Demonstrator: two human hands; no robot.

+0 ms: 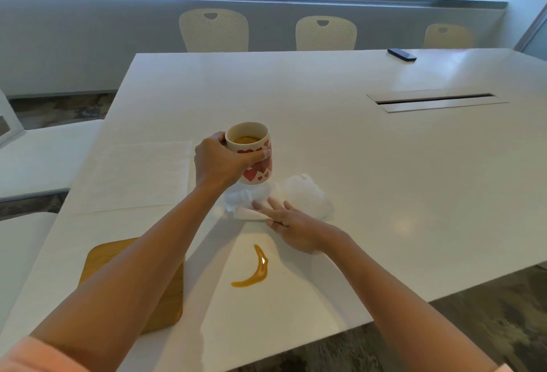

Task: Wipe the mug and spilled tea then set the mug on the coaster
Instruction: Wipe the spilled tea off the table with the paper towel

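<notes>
Two hands busy — left hand grips mug lifted over table, right hand flat on tissue — spill beside coaster.

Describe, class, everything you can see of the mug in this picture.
The mug is cream-coloured, ceramic-looking, patterned with red and pink hearts. It holds amber tea, well below the rim. No handle shows. It sits upright in the left hand, whose fingers wrap its side, above a crumpled white paper towel. Whether its base touches the towel cannot be told.
</notes>
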